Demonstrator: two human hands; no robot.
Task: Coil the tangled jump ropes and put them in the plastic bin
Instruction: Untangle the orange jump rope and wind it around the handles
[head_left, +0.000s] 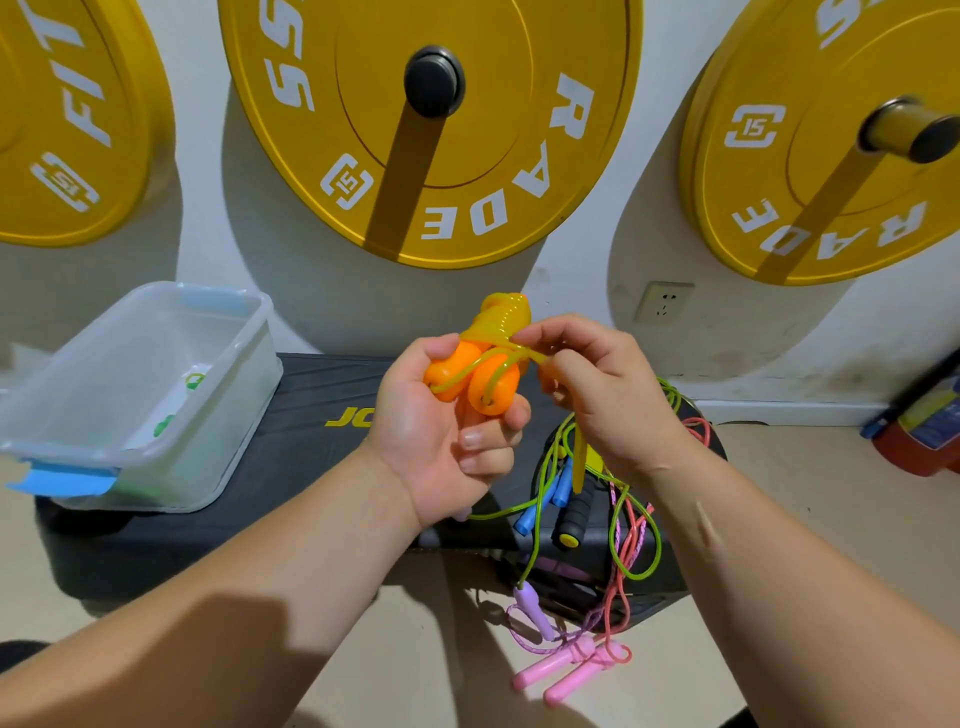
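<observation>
Yellow weight plates (431, 130) on white wall (582, 291)

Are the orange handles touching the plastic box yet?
Apart. The head view shows the orange handles gripped in the left hand, with a stretch of black bench showing between them and the plastic bin.

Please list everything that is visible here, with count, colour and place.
weight plates: 3, yellow, on the wall
wall socket: 1, white, below the plates
plastic bin: 1, clear with blue clips, on the platform's left
platform: 1, black, on the floor
orange handles: 2, orange, in the left hand
yellow cord: 1, yellow, coiled above them
tangled cords: several, green and red, right on the platform
blue handles: 2, blue, in the tangle
black handle: 1, black, beside them
purple handle: 1, purple, at the platform's front edge
pink handles: 2, pink, on the floor
left hand: 1, grips the orange handles
right hand: 1, fingers pinch the yellow cord
</observation>
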